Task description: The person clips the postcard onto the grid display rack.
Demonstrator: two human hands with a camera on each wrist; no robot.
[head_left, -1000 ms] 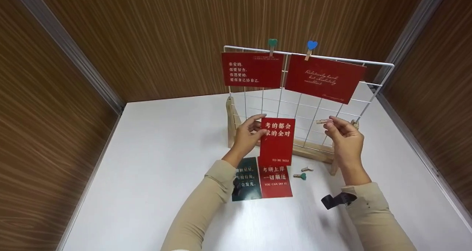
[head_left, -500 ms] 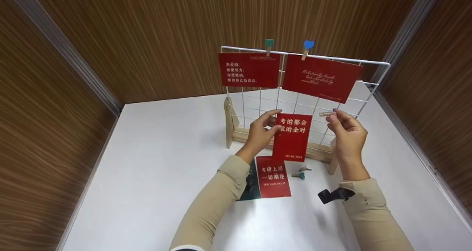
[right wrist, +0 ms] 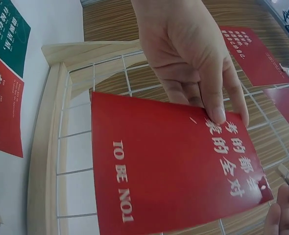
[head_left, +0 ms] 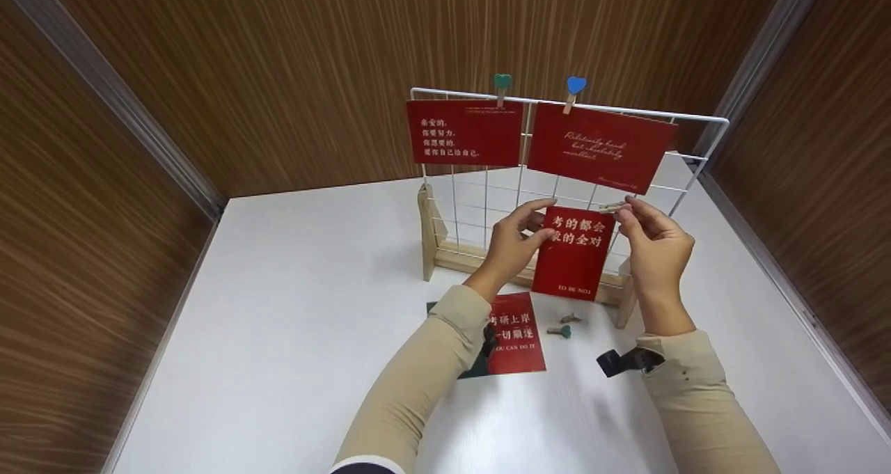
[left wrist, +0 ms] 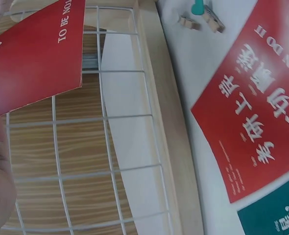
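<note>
My left hand [head_left: 518,241] pinches a red card [head_left: 574,255] by its upper left edge, thumb on the front and fingers behind. The card stands upright in front of the lower part of a white wire grid rack [head_left: 486,195]. In the head view my right hand [head_left: 658,248] holds a small wooden clothespin [head_left: 612,208] between thumb and fingers, close to the card's upper right corner. The right wrist view shows the whole front of the card, with the clothespin [right wrist: 287,174] at the lower right edge.
Two red cards, a left one [head_left: 465,133] and a right one [head_left: 602,147], hang from the rack by a green heart clip [head_left: 502,84] and a blue heart clip [head_left: 575,88]. On the table lie another red card [head_left: 518,352], a green card [left wrist: 274,215] and loose clips [head_left: 560,331].
My left hand has carried the red card right and slightly up, away from the cards on the table. The right hand with the clothespin has risen a little, and the two are now close together.
</note>
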